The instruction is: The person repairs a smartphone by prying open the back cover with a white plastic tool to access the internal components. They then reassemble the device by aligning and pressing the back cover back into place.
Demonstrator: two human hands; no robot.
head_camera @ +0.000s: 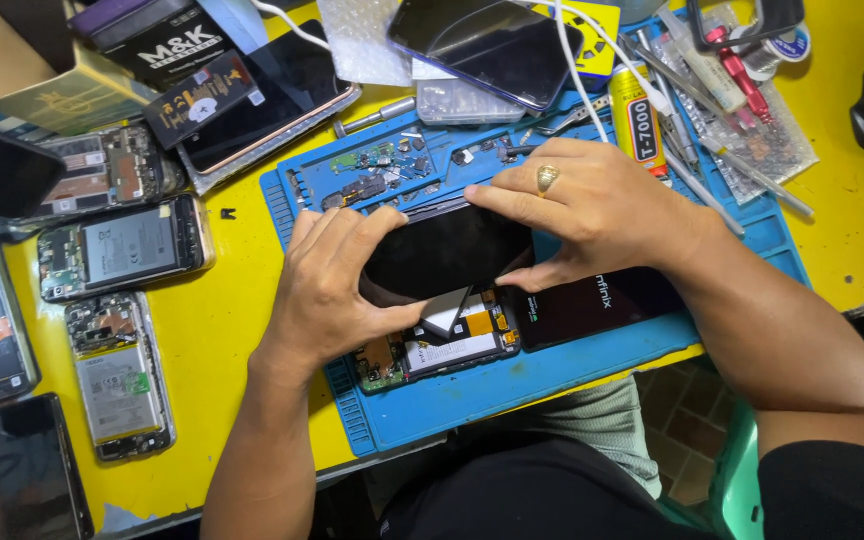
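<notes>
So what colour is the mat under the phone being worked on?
Blue: the mat, clearest in the head view.

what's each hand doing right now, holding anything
Left hand: closed on the left end of the black phone screen.
Right hand: fingers and thumb pinch the same screen's right end.

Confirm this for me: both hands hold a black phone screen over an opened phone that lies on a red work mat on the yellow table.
Not quite: the work mat is blue, not red, as the head view shows. The rest holds: the left hand and right hand both hold the black phone screen over the opened phone, on the yellow table.
</notes>
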